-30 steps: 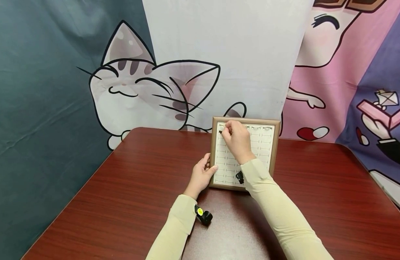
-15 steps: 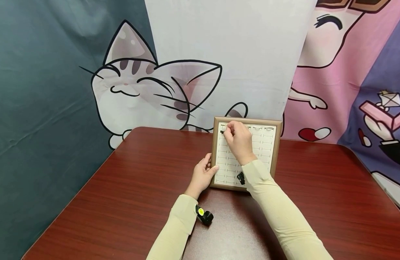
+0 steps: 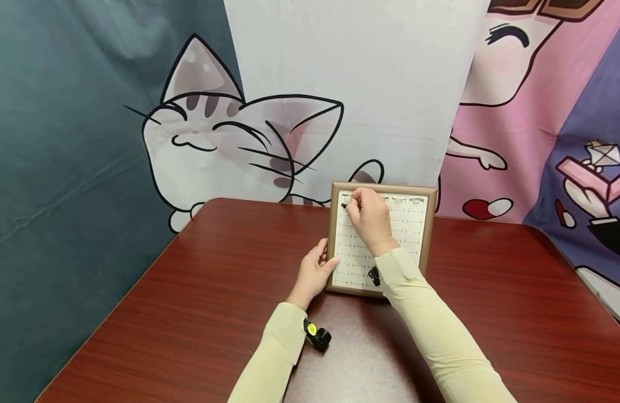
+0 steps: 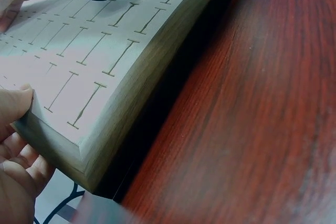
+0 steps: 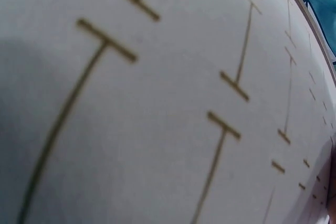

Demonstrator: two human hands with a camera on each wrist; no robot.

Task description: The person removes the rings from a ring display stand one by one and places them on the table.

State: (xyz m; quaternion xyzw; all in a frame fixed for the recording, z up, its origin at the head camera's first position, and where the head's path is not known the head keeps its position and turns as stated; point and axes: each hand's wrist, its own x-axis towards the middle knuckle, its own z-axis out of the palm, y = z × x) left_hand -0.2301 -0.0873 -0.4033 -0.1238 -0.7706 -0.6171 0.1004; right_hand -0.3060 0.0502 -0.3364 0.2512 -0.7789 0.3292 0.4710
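Observation:
A wood-framed ring display board [image 3: 332, 224] with a white slotted panel [image 5: 157, 103] leans back on the table. My left hand [image 3: 312, 274] grips its lower left edge, thumb [image 4: 16, 103] on the front and fingers curled behind. At the top left slots, my right hand [image 3: 371, 221] has thumb and forefinger pinched together on what looks like a small ring, mostly hidden by the fingertips. A small dark piece [image 3: 344, 205] shows just left of them. Several silvery rings [image 3: 417, 200] sit along the top row. Only bare slots fill the right wrist view.
The dark red wooden table [image 3: 214, 291] spreads out on both sides of the board. Behind it hangs a cartoon-printed cloth [image 3: 390, 84]. Black wrist cameras are strapped to both sleeves, the left one [image 3: 317, 336] low over the table.
The hands and the board keep nearly the same places. The whole head view has shifted slightly; the right fingertips stay at the top left slots.

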